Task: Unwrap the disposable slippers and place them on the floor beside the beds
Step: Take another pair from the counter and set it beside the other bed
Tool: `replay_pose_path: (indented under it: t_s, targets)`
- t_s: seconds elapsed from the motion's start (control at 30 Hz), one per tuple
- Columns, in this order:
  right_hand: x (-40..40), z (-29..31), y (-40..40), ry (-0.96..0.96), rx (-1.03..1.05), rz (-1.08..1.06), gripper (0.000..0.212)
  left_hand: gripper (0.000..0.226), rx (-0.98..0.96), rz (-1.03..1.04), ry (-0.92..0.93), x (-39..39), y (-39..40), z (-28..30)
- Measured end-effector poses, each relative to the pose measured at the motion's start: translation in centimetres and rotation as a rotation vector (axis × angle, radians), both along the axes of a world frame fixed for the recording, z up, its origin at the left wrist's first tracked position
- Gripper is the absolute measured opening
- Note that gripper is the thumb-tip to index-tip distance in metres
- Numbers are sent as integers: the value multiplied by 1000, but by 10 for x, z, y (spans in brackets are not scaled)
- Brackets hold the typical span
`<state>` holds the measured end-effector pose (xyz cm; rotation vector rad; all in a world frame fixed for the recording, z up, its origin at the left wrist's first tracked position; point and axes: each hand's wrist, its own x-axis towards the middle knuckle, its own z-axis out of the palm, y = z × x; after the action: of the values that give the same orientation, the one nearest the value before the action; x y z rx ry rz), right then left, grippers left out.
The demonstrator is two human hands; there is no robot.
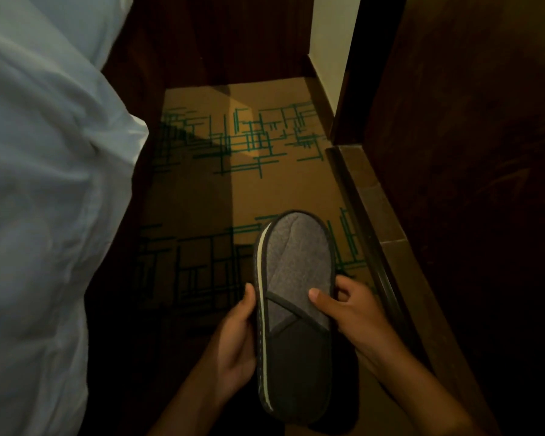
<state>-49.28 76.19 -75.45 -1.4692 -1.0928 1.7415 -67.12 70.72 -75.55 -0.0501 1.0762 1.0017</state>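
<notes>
Grey slippers (pixel 296 309), stacked: gripped by left hand (pixel 233 338) and right hand (pixel 350 313), above patterned carpet (pixel 233 190); white bedding (pixel 44 184) left of hands.

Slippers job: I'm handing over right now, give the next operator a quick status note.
Left hand: grips the left edge of the grey slippers.
Right hand: holds the right edge, thumb on the strap.
The slippers look stacked flat, held above the carpet beside the bed.
Done: no wrapper visible on them.
Left: separate the pair and set it on the carpet by the bed.
</notes>
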Motion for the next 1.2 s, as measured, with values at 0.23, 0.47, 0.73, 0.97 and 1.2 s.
replay_pose_path:
  t_s: [0.23, 0.47, 0.73, 0.97, 1.2]
  targets:
    - [-2, -9, -8, 39, 19, -44, 37, 50, 128, 47, 53, -4, 9, -8]
    - [-11, -17, -19, 174, -79, -93, 39, 37, 74, -26, -84, -2, 0, -16]
    - [-13, -29, -17, 65, -50, -113, 31, 64, 106, -156, -45, 1, 8, -17]
    - [-14, -37, -24, 62, -67, -92, 21, 31, 129, -172, 84, -19, 7, -35]
    - [-12, -46, -30, 122, -157, -104, 29, 29, 240, -383, 0, -17, 12, -32]
